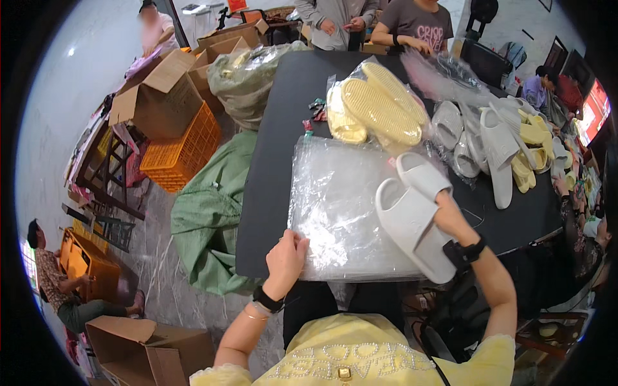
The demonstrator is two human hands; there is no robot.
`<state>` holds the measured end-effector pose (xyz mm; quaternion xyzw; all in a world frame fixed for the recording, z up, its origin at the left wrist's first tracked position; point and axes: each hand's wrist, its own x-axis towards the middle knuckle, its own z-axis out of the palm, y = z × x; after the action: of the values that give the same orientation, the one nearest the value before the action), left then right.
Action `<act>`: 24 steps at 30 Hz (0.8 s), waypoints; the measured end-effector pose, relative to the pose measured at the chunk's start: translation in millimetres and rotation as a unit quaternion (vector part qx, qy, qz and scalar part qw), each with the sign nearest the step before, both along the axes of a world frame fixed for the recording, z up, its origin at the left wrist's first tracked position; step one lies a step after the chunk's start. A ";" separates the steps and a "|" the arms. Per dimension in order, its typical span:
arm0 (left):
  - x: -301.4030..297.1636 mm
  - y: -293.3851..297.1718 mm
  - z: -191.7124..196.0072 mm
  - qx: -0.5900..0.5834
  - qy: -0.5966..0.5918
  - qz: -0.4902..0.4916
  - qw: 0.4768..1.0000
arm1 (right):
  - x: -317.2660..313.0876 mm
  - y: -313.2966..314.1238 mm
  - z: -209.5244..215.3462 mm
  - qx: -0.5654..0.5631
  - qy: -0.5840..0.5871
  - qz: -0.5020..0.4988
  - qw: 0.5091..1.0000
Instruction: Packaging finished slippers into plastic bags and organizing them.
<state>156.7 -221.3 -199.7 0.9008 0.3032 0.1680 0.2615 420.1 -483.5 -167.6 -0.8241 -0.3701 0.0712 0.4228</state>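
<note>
A stack of transparent plastic bags [347, 212] lies flat at the near edge of the black table. My left hand [286, 256] pinches the stack's near left edge between thumb and fingers. Over the right part of the stack, my right hand [449, 217] grips a pair of pale grey slippers; its fingers are partly hidden by them. The nearer slipper [412, 225] slants with its heel toward me, and the other slipper [421, 172] lies just beyond it. Past the bags sit yellow slippers [380, 103] in transparent plastic.
More grey slippers [499, 151] and yellow slippers [529, 138] are piled at the right of the black table [273, 128]. Green sacking [215, 212], an orange crate [183, 151] and cardboard boxes [161, 96] stand to the left. Two people stand at the far edge; others work around the room.
</note>
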 end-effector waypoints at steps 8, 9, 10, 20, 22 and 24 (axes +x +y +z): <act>-11.0 -35.0 7.1 0.201 -0.120 -0.125 0.964 | -45.8 31.4 109.8 -0.054 -0.042 0.181 0.981; -9.6 -43.2 6.7 0.171 -0.079 -0.141 0.972 | -53.6 45.1 103.7 -0.069 -0.049 0.275 0.958; -8.7 -45.7 4.2 0.188 -0.013 -0.153 0.970 | -61.2 58.7 95.5 -0.083 -0.056 0.365 0.925; -2.6 -51.1 -16.4 0.085 0.120 -0.163 0.976 | -13.8 175.1 -25.2 -0.111 -0.045 0.397 0.910; 0.6 -51.8 -17.7 0.130 0.069 -0.147 0.978 | 8.2 188.1 -27.4 -0.074 -0.041 0.292 0.953; 1.1 -52.7 -17.0 0.175 0.009 -0.138 0.975 | 33.1 191.7 -35.3 -0.107 -0.121 0.162 0.974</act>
<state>157.8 -274.0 -216.7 0.9674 0.1439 0.1724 0.1173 453.2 -291.9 -202.9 -0.7963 -0.5369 0.0777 0.2675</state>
